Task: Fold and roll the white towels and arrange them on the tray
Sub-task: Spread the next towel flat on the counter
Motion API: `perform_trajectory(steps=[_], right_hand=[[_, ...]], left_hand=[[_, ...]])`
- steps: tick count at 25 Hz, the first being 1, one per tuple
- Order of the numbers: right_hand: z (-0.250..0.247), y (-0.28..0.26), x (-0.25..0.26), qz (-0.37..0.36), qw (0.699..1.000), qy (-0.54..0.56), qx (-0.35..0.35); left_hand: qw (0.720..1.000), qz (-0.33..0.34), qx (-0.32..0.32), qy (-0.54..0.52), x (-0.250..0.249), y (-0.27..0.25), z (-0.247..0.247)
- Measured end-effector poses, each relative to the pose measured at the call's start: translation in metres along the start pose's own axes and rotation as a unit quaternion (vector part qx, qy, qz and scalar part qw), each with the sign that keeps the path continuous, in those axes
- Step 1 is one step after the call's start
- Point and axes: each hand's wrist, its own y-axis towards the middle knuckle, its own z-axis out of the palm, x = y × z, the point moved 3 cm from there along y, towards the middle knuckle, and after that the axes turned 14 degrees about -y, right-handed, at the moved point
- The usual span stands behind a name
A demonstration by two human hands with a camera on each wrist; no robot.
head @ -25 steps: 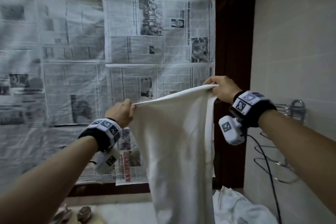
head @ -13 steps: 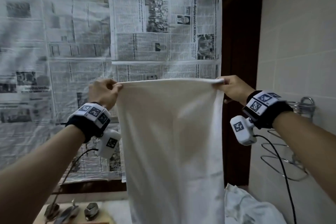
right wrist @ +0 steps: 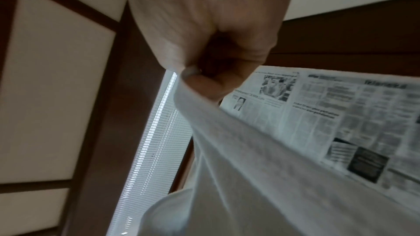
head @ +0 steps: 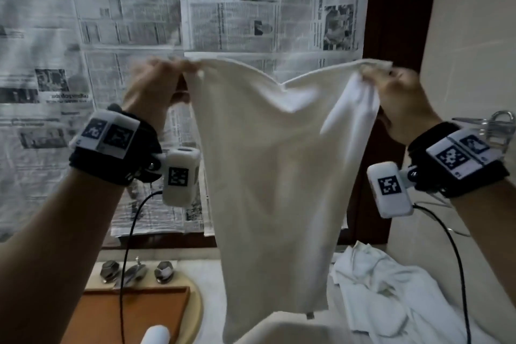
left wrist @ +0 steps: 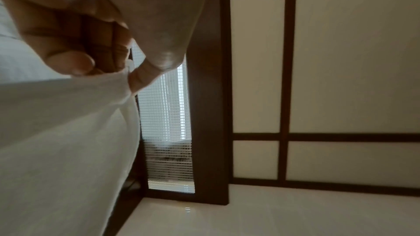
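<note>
The left hand [head: 156, 89] and right hand [head: 399, 103] are each pinching a top corner of the towel [head: 279, 162] in curled fingers, holding it hanging, sagging mid-edge, above the bench [head: 206, 271], left of crumpled towels [head: 391, 293].

Newspaper sheets [head: 229, 3] cover the window — print too blurred to read; wristband tags [head: 107, 134] bear only square codes.
</note>
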Motion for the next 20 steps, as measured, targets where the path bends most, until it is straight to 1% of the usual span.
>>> perform_trajectory(steps=[3, 5, 7, 9, 12, 14, 15, 17, 18, 20], right_hand=[[0.007, -0.001, 0.021, -0.016, 0.999, 0.035, -0.001], [0.008, 0.002, 0.023, -0.018, 0.999, 0.048, -0.002], [0.009, 0.002, 0.016, -0.007, 0.999, 0.045, -0.002], [0.017, 0.007, -0.009, 0.03, 0.999, 0.016, 0.003], [0.041, 0.01, -0.076, 0.098, 0.993, -0.066, 0.015], [0.061, 0.0, -0.14, 0.13, 0.98, -0.152, 0.015], [0.072, -0.01, -0.175, 0.145, 0.968, -0.203, 0.025], [0.1, -0.039, -0.241, 0.161, 0.943, -0.281, 0.072], [0.113, -0.06, -0.272, 0.174, 0.93, -0.305, 0.11], [0.132, -0.087, -0.323, 0.205, 0.912, -0.32, 0.156]], left_hand=[[1.0, -0.016, 0.016, -0.016, -0.015, 0.006, 0.006], [0.999, -0.023, 0.02, -0.019, -0.017, 0.013, 0.006], [0.999, -0.043, 0.003, 0.001, -0.006, 0.018, 0.002], [0.996, -0.079, -0.031, 0.017, 0.023, 0.022, -0.003], [0.986, -0.13, -0.08, 0.063, 0.087, 0.015, -0.012], [0.974, -0.154, -0.104, 0.132, 0.145, -0.001, -0.021], [0.967, -0.169, -0.105, 0.162, 0.181, -0.012, -0.027], [0.952, -0.222, -0.102, 0.186, 0.254, -0.042, -0.041], [0.943, -0.257, -0.103, 0.185, 0.293, -0.064, -0.052], [0.924, -0.313, -0.114, 0.189, 0.36, -0.097, -0.071]])
